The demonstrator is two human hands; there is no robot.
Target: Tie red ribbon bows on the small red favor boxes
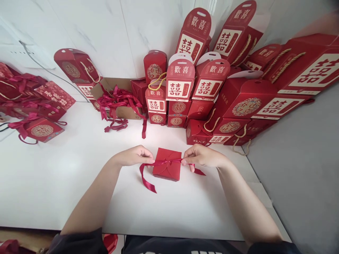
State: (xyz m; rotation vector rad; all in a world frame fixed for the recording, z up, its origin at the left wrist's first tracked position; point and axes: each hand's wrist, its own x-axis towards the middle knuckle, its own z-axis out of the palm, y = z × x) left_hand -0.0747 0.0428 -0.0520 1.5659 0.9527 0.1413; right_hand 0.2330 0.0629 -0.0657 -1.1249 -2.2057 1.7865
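Observation:
A small red box [167,173] lies flat on the white table [127,208], its petal-like flaps folded shut on top. Across its middle runs a dark red ribbon [148,184], crossed or knotted near the centre of the lid. At the box's left side, my left hand [137,155] pinches one part of the ribbon, and a loose tail curls down onto the table. My right hand [197,156] pinches the other part at the right side, with a pointed tail sticking out beyond the fingers. The ribbon is stretched between both hands.
Behind the box, an open cardboard box [127,113] holds many ribbons. Stacked red gift boxes [179,88] rise at the back right, some with rope handles. More red boxes with bows [42,130] sit at the left. A grey wall [296,155] borders the table's right side.

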